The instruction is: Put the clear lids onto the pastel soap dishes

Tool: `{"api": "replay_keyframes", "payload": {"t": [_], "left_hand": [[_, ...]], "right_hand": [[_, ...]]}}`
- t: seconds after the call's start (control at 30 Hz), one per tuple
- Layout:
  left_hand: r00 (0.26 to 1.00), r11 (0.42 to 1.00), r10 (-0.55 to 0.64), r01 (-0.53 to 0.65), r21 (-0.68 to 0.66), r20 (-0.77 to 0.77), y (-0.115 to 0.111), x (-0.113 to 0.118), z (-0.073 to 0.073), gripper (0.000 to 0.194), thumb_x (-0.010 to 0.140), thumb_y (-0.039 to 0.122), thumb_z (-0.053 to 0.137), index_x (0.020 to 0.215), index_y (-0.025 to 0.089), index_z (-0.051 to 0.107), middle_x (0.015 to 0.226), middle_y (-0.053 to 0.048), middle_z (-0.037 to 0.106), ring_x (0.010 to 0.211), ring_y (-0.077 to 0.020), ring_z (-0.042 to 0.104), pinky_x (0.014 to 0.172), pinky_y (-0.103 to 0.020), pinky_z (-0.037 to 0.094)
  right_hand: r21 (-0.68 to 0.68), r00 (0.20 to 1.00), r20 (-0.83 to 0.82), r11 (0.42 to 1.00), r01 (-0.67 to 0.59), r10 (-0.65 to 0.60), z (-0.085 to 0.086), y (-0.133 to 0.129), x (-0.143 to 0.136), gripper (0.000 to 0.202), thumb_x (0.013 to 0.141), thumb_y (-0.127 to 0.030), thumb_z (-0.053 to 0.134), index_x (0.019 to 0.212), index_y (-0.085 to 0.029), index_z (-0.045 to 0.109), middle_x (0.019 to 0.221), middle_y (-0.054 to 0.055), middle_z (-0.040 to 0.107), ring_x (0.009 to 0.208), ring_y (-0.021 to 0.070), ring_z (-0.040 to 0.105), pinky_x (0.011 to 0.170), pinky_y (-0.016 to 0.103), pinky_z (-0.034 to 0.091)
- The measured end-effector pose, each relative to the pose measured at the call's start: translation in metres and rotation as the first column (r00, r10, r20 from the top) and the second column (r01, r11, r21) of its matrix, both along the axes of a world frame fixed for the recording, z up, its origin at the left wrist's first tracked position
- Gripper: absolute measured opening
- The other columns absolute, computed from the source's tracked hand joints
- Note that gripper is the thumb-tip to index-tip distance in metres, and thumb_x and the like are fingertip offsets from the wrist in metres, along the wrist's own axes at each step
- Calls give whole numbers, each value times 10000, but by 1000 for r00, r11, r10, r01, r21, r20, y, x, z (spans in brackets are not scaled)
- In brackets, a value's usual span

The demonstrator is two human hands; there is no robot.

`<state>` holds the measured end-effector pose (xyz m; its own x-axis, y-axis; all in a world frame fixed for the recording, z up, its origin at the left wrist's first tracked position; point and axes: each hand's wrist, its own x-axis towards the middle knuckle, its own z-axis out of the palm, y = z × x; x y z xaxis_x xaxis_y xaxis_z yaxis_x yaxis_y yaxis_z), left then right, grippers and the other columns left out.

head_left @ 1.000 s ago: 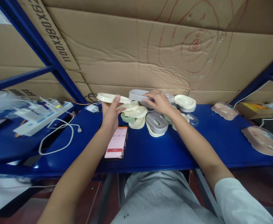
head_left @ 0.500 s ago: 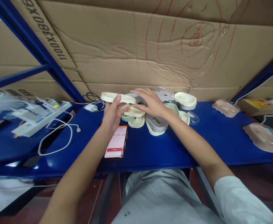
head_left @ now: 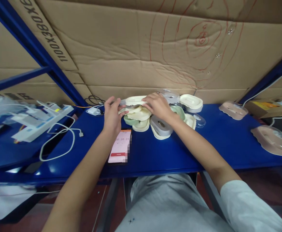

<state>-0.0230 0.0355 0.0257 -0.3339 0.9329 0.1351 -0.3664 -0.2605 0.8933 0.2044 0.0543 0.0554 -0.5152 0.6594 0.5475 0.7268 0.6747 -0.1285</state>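
Observation:
My right hand [head_left: 157, 105] reaches over the middle of the pile, its fingers closed on the right end of a cream oval tray [head_left: 134, 100]. At the pile's left side my left hand [head_left: 112, 113] has its fingers spread, the tips close to a greyish piece [head_left: 123, 102] partly behind the cream tray; contact is hard to make out. Under the held tray lie wavy-edged cream pieces [head_left: 141, 114] and a pale green one [head_left: 130, 121]. A grey oval dish [head_left: 162, 126] rests on a cream piece just below my right wrist.
A phone [head_left: 118, 148] with a running timer lies before the pile. Behind stand a cream tray [head_left: 191, 101] and clear covers [head_left: 168, 96]. Pink pieces [head_left: 233, 110] sit at right. A power strip [head_left: 43, 122] with white cables is at left; cardboard [head_left: 121, 48] walls the back.
The cream tray has moved right, from my left hand into my right hand's fingers. My left hand has let go of it and spread its fingers.

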Motion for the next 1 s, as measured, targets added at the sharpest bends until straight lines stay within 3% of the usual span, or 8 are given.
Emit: {"api": "replay_keyframes", "payload": {"t": [0.13, 0.27, 0.37, 0.47, 0.53, 0.63, 0.8, 1.0], "left_hand": [[1000, 1000, -9, 9, -29, -14, 0, 2, -2, 370, 792, 382, 867, 1080, 314, 645, 1149, -27, 678, 926, -193, 707, 659, -266, 591], [999, 999, -34, 34, -19, -22, -7, 8, 2, 270, 808, 353, 823, 1022, 284, 673, 1132, -15, 681, 851, -151, 686, 625, -231, 554], [993, 994, -105, 105, -19, -43, -15, 16, 5, 249, 783, 340, 820, 973, 246, 690, 1076, -21, 715, 777, -136, 679, 603, -225, 527], [980, 982, -189, 186, -43, -65, -21, 23, 6, 243, 760, 363, 809, 906, 203, 697, 930, -41, 740, 677, -133, 657, 571, -228, 499], [973, 976, -217, 213, -52, -77, -25, 26, 7, 239, 745, 364, 803, 865, 188, 693, 857, -40, 737, 643, -124, 639, 566, -219, 488], [968, 972, -234, 230, -52, -94, -30, 30, 10, 234, 718, 350, 804, 831, 181, 688, 810, -27, 726, 628, -114, 625, 564, -208, 477], [955, 962, -271, 265, -68, -117, -37, 35, 13, 231, 701, 336, 802, 835, 174, 707, 796, -19, 717, 635, -114, 623, 581, -215, 480], [949, 954, -292, 279, -112, -117, -35, 35, 9, 256, 692, 351, 806, 849, 169, 715, 804, -28, 717, 639, -120, 623, 592, -228, 480]], "right_hand": [[29, 998, -11, 997, 65, -65, -4, 0, -1, 415, 1008, -164, 545, 1400, -170, 681, 1417, 164, 686, 1310, 359, 577, 1080, 520, 453], [137, 994, -107, 990, 30, -16, 22, -3, 14, 412, 1027, -257, 548, 1416, -188, 668, 1455, 148, 663, 1345, 346, 577, 1148, 530, 459], [226, 973, -231, 972, 73, -19, 53, 1, 59, 350, 1049, -424, 578, 1343, -284, 706, 1409, 100, 696, 1365, 330, 586, 1187, 548, 451], [186, 901, -369, 932, 310, -226, 66, 6, 136, 377, 1053, -491, 577, 1333, -278, 714, 1375, 116, 714, 1319, 300, 626, 1144, 514, 482], [35, 753, -372, 802, 596, -543, 53, 3, 193, 395, 1081, -441, 494, 1322, -237, 732, 1326, 163, 731, 1220, 242, 679, 1064, 421, 509], [-82, 584, -331, 639, 764, -741, 6, -18, 263, 379, 1017, -290, 563, 1320, -146, 741, 1357, 309, 685, 1356, 322, 605, 1154, 511, 402], [-215, 341, -172, 373, 902, -924, -68, -44, 321, 734, 936, -332, 669, 1604, -104, 467, 1763, 337, 167, 1669, 397, 131, 1258, 710, 107], [-249, 178, -54, 186, 951, -982, -74, -36, 336, 757, 996, -422, 577, 1656, -108, 381, 1675, 340, 349, 1638, 352, 185, 1270, 641, 99]]}}
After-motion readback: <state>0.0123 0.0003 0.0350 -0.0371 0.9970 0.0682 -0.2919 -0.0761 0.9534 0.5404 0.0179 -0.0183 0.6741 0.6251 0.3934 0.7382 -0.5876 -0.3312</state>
